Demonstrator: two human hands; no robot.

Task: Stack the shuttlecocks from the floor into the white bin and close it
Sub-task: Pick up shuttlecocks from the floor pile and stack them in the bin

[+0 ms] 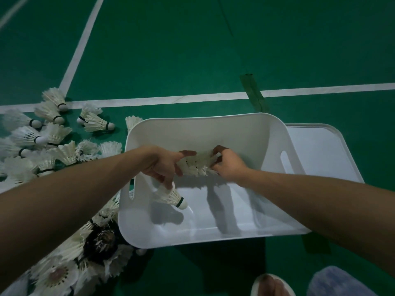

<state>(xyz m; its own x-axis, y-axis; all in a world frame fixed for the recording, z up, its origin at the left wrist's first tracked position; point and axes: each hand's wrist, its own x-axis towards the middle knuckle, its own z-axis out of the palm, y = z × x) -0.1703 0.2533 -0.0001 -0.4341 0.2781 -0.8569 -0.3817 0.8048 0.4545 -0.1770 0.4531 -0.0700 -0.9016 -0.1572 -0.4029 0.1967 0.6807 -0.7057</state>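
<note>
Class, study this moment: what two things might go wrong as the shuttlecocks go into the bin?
1. The left hand holds one end of the stack and also grips a single shuttlecock with its lower fingers. That one may slip and land loose in the bin.
2. The stack lies sideways between the left hand and the right hand. If squeezed or let go unevenly, it may come apart or bend feathers.

I'm on an indoor badminton court: green sports floor [171, 50] under me, white boundary lines [162, 100] meeting at a corner, and feather shuttlecocks [42, 137] scattered in a heap on the floor at my left.
</note>
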